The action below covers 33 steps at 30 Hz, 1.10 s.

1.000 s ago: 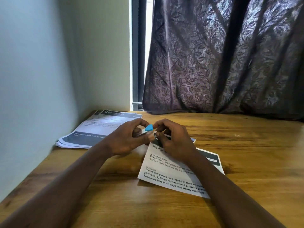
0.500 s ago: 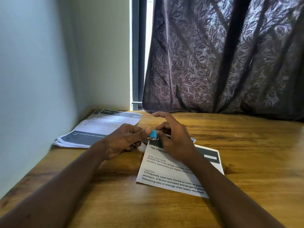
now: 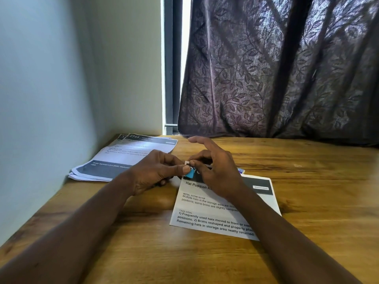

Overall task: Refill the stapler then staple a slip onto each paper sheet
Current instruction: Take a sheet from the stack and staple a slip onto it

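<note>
Paper stack [image 3: 123, 158] lies fanned against the wall [image 3: 41, 99], left of and behind the printed sheet [image 3: 221, 210] that sits in the middle of the wooden table [image 3: 307, 201]. Behind that sheet a dark leaf-patterned curtain [image 3: 276, 68] hangs down to the table's far edge, with a narrow bright gap of window frame [image 3: 172, 78] at its left side. A small purple-edged thing [image 3: 241, 171] shows just past the sheet's far edge, too hidden to name.

Both hands meet over the sheet's upper left corner. The left hand [image 3: 155, 171] curls its fingers together, its thumb pressed forward onto a small blue stapler [image 3: 189, 173], of which only the blue tip shows at the sheet's corner. The right hand [image 3: 217, 171] pinches thumb and middle fingers onto a small white slip [image 3: 187, 162] right at that corner, touching the stapler tip, while its index finger is raised and stretched out toward the curtain. How the stapler's mouth stands is hidden by the fingers.

The sheet lies slightly askew, its near edge well back from the table's near edge. Bare wood lies open to the right of the sheet and in front of it, between the forearms; to the left of the sheet, the stack and the wall close the room in.
</note>
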Each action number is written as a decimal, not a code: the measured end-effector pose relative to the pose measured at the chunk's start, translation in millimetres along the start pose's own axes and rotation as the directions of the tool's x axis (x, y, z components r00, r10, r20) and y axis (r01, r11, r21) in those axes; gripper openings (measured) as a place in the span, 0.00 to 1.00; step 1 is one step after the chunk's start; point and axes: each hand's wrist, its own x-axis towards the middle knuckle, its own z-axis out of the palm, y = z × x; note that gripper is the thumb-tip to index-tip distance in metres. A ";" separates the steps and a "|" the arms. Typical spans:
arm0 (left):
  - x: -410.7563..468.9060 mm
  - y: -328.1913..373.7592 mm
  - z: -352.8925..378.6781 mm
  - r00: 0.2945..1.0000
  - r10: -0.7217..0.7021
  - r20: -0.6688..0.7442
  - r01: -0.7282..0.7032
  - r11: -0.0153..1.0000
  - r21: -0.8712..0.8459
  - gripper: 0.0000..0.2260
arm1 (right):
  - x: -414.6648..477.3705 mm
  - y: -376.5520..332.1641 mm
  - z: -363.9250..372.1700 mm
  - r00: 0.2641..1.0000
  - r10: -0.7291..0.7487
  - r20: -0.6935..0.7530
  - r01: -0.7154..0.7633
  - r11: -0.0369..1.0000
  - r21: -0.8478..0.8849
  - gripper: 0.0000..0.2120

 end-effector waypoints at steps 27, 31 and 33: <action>-3.2 4.6 3.5 0.995 0.011 -0.097 -0.010 1.000 0.015 0.20 | -1.3 2.6 1.5 1.000 -0.007 0.011 0.006 0.999 0.040 0.16; -1.5 2.7 -1.5 0.985 0.009 -0.170 -0.001 0.999 0.049 0.24 | -1.8 3.7 1.4 0.999 -0.031 0.011 0.031 0.998 0.047 0.15; -2.4 3.3 -4.7 0.984 -0.015 -0.178 0.027 0.997 0.067 0.26 | -1.4 3.8 1.7 0.999 -0.034 0.011 0.033 0.999 0.042 0.16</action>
